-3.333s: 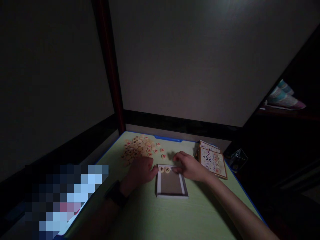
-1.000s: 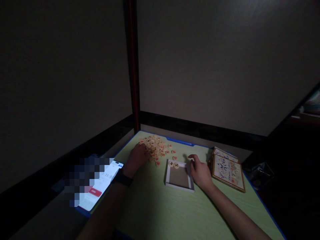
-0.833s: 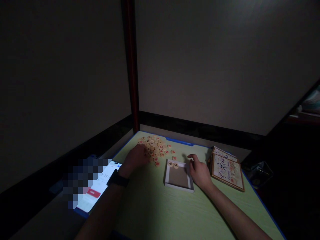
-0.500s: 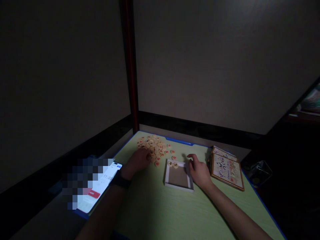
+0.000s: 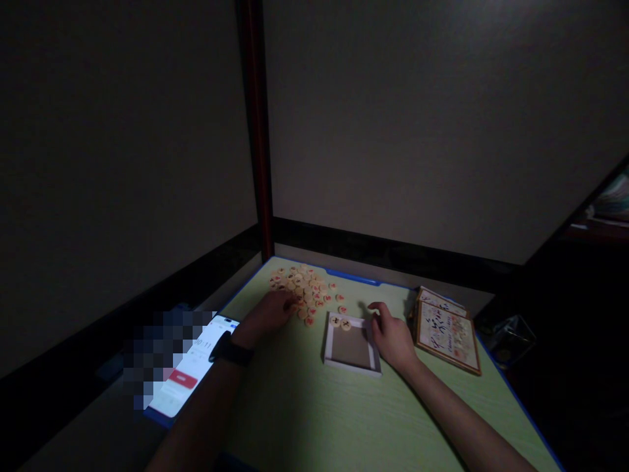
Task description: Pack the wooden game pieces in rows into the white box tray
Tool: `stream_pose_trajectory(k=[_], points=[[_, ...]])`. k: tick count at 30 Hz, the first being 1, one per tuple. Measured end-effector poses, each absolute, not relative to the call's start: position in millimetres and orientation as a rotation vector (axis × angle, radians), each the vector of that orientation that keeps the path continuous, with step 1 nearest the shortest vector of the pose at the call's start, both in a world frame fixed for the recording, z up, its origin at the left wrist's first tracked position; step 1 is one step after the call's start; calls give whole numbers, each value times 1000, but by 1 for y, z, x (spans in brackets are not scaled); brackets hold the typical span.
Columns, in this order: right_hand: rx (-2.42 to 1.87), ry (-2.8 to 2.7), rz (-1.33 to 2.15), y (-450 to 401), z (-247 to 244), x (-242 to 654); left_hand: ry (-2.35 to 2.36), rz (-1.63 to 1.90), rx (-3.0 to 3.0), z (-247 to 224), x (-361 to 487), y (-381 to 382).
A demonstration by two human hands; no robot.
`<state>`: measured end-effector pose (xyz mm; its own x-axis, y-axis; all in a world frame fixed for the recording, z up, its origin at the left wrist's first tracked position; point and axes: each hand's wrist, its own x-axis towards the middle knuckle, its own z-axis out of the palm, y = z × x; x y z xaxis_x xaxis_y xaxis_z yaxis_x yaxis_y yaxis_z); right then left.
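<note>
My left hand (image 5: 275,311), wearing a dark wrist band, is at the near edge of a pile of round Chinese chess pieces (image 5: 302,283). Its fingers are bent together at the pieces; whatever they hold is hidden. A shallow white box (image 5: 352,372) lies open in the middle of the table, with two pieces (image 5: 341,322) side by side in its far left corner. My right hand (image 5: 394,339) rests at the box's right side, index finger stretched forward and apart from the thumb, the other fingers loosely bent and partly hidden.
A phone with a lit screen (image 5: 184,377) lies by the table's left edge. Right of my right hand is a patterned Chinese chess box cover (image 5: 449,335). The green table (image 5: 314,419) has a blue rim and stands against walls.
My left hand has shifted slightly left and back, uncovering more of the pile's near edge. The right hand and the white box have stayed in place.
</note>
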<state>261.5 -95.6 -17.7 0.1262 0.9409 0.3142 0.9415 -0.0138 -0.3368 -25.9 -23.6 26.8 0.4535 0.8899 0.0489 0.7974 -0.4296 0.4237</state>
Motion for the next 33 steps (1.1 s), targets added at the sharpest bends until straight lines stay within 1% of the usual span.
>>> stream_pose_trajectory(k=[5, 15, 21, 28, 33], points=[[-1950, -1825, -3, -95, -19, 262, 1387, 249, 2407, 29, -29, -25], [-1978, -1845, -33, -94, -21, 262, 1415, 406, 2424, 21, -26, -27], [-1981, -1843, -33, -94, -22, 262, 1288, 269, 2551, 16, -15, -30], [-1954, -1869, -33, -94, -24, 263, 1355, 384, 2378, 16, -16, -26], [-1962, -1886, -21, -94, -22, 263, 1295, 448, 2335, 16, -19, -25]])
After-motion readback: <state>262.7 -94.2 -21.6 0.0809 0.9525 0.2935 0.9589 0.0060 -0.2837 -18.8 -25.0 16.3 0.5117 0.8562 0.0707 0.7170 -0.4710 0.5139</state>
